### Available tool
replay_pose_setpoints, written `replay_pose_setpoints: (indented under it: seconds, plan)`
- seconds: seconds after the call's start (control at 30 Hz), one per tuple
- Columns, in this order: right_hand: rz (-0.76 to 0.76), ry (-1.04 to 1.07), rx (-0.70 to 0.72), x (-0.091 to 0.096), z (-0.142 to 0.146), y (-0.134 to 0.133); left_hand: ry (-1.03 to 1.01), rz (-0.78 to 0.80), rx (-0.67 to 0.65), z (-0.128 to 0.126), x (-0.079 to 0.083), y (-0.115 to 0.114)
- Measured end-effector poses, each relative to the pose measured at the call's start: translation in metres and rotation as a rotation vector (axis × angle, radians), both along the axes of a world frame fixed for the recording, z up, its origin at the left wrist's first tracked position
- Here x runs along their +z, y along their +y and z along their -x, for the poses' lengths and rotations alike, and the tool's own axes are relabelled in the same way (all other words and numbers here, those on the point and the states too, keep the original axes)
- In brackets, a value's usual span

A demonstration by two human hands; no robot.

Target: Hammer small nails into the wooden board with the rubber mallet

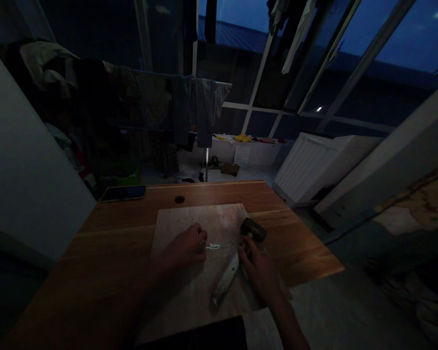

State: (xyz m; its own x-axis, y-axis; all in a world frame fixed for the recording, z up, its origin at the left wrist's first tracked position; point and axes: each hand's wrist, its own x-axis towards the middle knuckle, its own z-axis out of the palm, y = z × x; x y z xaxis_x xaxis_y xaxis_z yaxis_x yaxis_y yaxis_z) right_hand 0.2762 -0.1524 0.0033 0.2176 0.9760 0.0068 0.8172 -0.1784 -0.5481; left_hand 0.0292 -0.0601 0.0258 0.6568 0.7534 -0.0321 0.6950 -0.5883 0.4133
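A pale wooden board [219,214] lies on the table, with a row of small dots or nail heads near its far edge. Several silvery nails [215,246] lie in a loose pile at its middle. My left hand [188,245] is just left of that pile, fingers curled in and closed; whatever they may hold is hidden. A hammer [227,282] lies slanted across the board's right side, its dark head pointing away from me and its pale, worn handle toward me. My right hand [258,266] has its fingers closed at the handle just below the head.
The wooden table [299,248] has a phone [123,193] at its far left corner and a round hole [179,199] near the far edge. Clothes hang on a rack [204,107] beyond. A white ribbed panel [306,165] stands at the right. The room is dim.
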Motion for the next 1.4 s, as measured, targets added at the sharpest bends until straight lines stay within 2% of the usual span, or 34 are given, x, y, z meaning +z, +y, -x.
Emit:
replay_pose_setpoints:
  seconds: [0.13,0.37,0.53,0.83,1.07,1.23,1.4]
  plan:
    - [-0.061,0.004,0.007,-0.002,0.0,0.0,0.074,0.043,-0.008,0.002,0.005,0.0]
    - [-0.036,0.052,0.03,0.0,-0.001,0.0,0.098,0.034,-0.057,-0.031,0.011,-0.002]
    - [-0.032,0.044,0.017,-0.001,-0.001,0.0,0.143,0.056,-0.086,-0.043,0.017,0.0]
    - [-0.028,0.059,0.021,0.001,0.001,-0.001,0.157,0.049,-0.134,-0.048,0.014,0.006]
    - [-0.038,0.028,0.015,-0.005,-0.001,0.0,0.115,0.037,-0.167,-0.058,0.012,0.005]
    - [-0.024,0.045,0.018,-0.005,-0.001,0.001,0.032,0.014,-0.124,-0.067,0.005,0.003]
    - [0.012,0.032,0.01,-0.005,-0.001,0.002,-0.058,0.005,-0.114,-0.065,0.001,0.0]
